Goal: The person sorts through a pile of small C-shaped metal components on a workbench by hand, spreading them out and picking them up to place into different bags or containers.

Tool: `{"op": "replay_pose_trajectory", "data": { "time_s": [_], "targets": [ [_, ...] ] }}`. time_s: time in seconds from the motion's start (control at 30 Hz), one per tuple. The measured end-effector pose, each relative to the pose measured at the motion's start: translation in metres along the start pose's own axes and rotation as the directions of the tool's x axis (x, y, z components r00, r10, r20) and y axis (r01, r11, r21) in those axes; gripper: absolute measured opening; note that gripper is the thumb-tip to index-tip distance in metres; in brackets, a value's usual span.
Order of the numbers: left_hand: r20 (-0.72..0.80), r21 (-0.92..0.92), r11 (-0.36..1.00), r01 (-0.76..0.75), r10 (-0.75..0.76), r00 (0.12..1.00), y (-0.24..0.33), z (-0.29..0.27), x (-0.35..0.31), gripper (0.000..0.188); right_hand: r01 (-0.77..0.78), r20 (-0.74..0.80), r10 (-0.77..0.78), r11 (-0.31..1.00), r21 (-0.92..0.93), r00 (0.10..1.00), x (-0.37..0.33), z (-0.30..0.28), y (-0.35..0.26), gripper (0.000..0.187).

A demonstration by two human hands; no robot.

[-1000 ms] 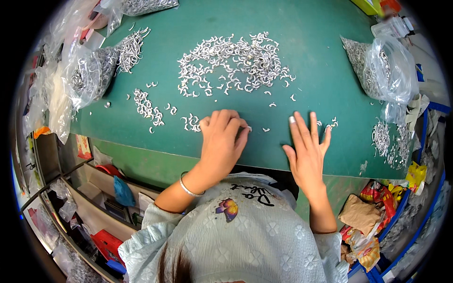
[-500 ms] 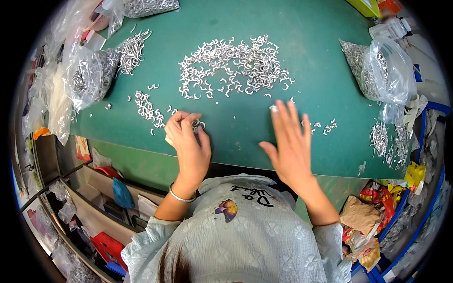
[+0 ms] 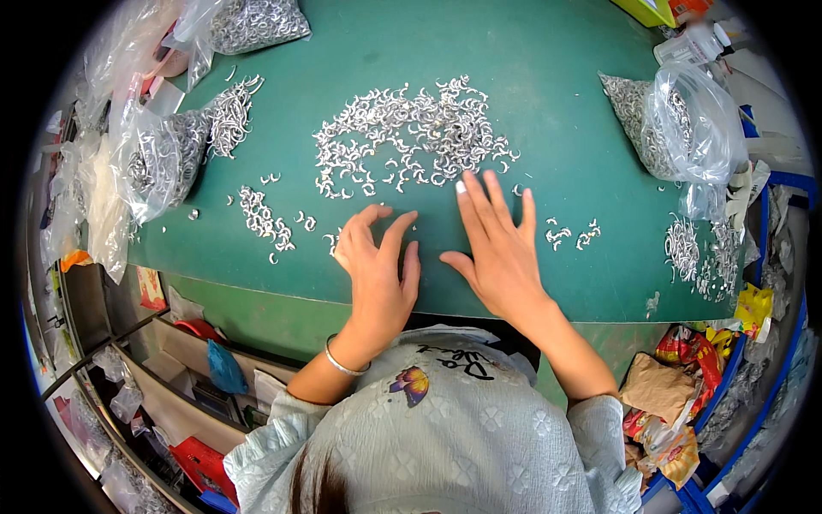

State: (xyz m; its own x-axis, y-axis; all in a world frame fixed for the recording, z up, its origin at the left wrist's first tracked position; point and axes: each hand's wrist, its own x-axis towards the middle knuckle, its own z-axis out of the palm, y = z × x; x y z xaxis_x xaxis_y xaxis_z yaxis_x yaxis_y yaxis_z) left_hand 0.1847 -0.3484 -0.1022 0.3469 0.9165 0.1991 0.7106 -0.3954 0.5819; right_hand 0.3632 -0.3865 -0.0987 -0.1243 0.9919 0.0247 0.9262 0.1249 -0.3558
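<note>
A broad heap of small silvery crescent-shaped pieces [image 3: 462, 133] is spread over the middle of the green tabletop [image 3: 548, 103]. Just below the heap, my right hand [image 3: 503, 253] lies over the table, its fingers stretched out and spread, fingertips near the heap's lower edge. My left hand [image 3: 375, 265] hovers beside it with curved fingers held apart, and no piece shows between them. A few crescents peek out at the left hand's outer side. Farther left lies a smaller cluster of crescents [image 3: 261, 216]. To the right of my right hand are two small groups of crescents [image 3: 558, 234].
Clear plastic bags of similar pieces stand at the left [image 3: 167, 163], far left [image 3: 257, 26] and right [image 3: 642, 116]. Loose piles [image 3: 682, 248] lie near the right edge. Open drawers [image 3: 193, 351] sit below left, and crumpled food packets [image 3: 659, 385] below right.
My left hand has shifted right and its fingers have opened out from a closer curl. My right hand has moved left, toward the left one. The whole view has tilted slightly.
</note>
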Motion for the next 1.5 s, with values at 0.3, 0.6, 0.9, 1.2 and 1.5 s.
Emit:
{"op": "replay_pose_trajectory", "data": {
  "time_s": [0.3,0.6,0.9,1.2,1.5],
  "targets": [
    [-0.008,-0.013,0.998,0.056,-0.056,0.998,-0.015,-0.003,-0.005,0.042,-0.257,0.080,0.274,0.950,-0.179,0.958,-0.066,-0.012,0.040,0.089],
    [0.058,0.062,0.997,-0.043,0.039,0.998,-0.002,0.003,0.004,0.041,-0.078,-0.124,0.073,0.996,-0.041,0.990,0.013,-0.028,0.050,0.077],
    [0.136,0.063,0.997,-0.036,0.028,0.990,-0.007,0.006,-0.002,0.045,0.098,0.103,-0.097,0.995,-0.009,0.990,-0.001,-0.006,0.026,0.074],
    [0.302,-0.047,0.978,-0.203,0.208,0.930,0.018,0.018,-0.007,0.054,0.039,0.275,-0.068,0.993,0.108,0.959,-0.059,-0.022,0.014,0.076],
    [0.347,-0.143,0.930,-0.340,0.369,0.862,0.014,0.019,-0.007,0.050,-0.072,0.006,0.072,0.985,0.157,0.997,-0.041,-0.016,0.028,0.061]
  ]
}}
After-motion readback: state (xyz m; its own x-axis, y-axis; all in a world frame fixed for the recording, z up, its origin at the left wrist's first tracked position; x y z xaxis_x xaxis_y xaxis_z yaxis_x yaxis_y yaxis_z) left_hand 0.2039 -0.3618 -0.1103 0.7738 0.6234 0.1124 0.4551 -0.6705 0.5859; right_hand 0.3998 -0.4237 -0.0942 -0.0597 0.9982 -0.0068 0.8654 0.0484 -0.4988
